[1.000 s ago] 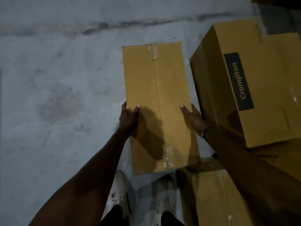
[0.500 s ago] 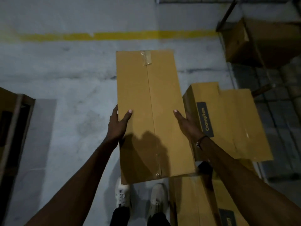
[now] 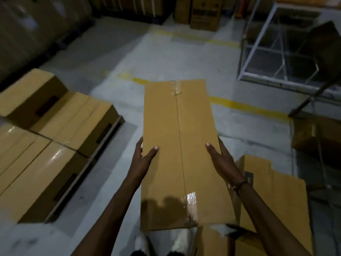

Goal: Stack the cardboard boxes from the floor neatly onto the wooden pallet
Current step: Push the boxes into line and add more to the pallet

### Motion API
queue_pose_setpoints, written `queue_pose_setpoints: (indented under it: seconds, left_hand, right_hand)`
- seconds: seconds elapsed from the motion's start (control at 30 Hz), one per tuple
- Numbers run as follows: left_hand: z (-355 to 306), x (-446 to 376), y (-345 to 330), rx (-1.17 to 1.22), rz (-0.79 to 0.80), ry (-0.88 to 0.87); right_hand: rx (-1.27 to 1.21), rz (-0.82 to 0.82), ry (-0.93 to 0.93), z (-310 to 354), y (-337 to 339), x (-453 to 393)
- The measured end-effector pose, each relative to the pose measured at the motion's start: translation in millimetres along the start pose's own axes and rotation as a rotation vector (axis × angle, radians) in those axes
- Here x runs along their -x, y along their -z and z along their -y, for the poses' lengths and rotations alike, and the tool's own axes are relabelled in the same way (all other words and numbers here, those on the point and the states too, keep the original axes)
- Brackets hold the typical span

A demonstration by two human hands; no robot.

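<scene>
The long tan cardboard box [image 3: 178, 154], taped along its seam, sat mid-frame, held off the grey floor [image 3: 114, 58]. The left hand [image 3: 143, 157] and right hand [image 3: 220, 159] clasped its sides, thumbs on top (other fingers hidden beneath). A slip seemed possible, the grip being only sideways pressure. Stacked boxes on the wooden pallet [image 3: 103, 143] waited at left.

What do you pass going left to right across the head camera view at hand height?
Stacked boxes on the pallet → left hand → carried box → right hand → torn box on the floor.
</scene>
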State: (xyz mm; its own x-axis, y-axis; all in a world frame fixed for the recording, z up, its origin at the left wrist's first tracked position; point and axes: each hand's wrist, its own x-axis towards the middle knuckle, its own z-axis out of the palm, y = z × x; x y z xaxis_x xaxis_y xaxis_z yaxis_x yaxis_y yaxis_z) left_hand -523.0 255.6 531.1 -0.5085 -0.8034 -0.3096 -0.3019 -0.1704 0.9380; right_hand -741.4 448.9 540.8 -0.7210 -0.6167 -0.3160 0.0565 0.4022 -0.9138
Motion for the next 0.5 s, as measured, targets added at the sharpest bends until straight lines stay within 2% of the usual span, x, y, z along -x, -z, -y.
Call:
queue_pose_setpoints:
  seconds: [0.17,0.5]
  left_hand:
    - [-8,86,88,0.082,-0.201,0.018]
    - [58,281,255,0.211,-0.635,0.106]
  right_hand:
    - [0.046,0.205,0.086,44,-60,54]
    - [0.149,0.621,0.211,82,-235,182]
